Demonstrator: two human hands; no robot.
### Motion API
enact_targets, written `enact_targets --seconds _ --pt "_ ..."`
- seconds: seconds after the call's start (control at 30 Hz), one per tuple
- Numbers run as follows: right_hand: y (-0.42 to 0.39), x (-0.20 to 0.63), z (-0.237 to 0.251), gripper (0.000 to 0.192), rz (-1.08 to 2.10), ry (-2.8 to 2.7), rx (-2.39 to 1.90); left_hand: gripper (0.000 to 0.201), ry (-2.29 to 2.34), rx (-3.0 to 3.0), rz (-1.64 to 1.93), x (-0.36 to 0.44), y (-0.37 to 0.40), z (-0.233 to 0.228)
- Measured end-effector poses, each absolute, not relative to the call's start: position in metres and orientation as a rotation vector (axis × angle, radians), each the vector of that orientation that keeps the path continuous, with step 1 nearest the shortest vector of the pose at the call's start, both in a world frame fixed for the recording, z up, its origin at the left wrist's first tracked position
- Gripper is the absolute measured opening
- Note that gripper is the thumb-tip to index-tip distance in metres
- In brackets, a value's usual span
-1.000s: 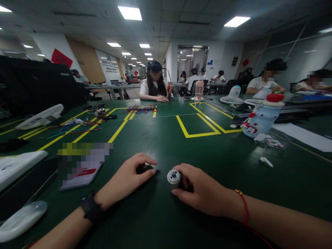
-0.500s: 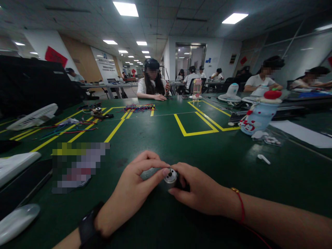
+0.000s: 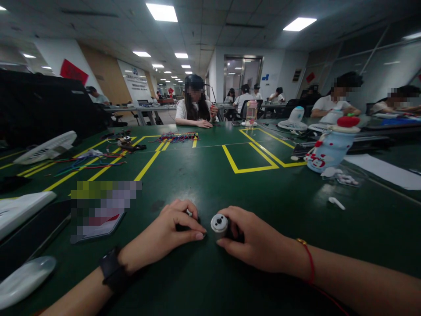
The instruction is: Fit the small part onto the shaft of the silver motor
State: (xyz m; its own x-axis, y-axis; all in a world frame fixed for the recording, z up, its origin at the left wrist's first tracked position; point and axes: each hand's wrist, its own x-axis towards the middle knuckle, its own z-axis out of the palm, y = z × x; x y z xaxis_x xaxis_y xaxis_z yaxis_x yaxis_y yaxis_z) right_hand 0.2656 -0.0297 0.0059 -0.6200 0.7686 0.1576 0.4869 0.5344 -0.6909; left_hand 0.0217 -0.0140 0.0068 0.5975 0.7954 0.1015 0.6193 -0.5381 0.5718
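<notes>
Where the right hand (image 3: pixel 255 240) grips, the motor (image 3: pixel 219 223) shows silver.

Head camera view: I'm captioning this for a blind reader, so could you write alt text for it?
On a green table, the right hand holds a small silver cylindrical motor, while the left hand beside it pinches a small dark part too hidden to identify. A snowman-shaped bottle stands to the right, and other people sit working farther back.
</notes>
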Motion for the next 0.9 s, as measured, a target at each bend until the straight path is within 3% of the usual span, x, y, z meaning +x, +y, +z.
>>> enact_targets --seconds 0.6,0.9 --pt "-0.030 0.267 0.008 0.031 0.869 -2.333 -1.025 0.030 1.470 2.117 0.715 -0.006 0.010 0.004" --pt "-0.030 0.266 0.008 0.030 0.859 -2.332 -1.024 0.020 1.263 2.272 0.498 0.003 -0.003 0.013"
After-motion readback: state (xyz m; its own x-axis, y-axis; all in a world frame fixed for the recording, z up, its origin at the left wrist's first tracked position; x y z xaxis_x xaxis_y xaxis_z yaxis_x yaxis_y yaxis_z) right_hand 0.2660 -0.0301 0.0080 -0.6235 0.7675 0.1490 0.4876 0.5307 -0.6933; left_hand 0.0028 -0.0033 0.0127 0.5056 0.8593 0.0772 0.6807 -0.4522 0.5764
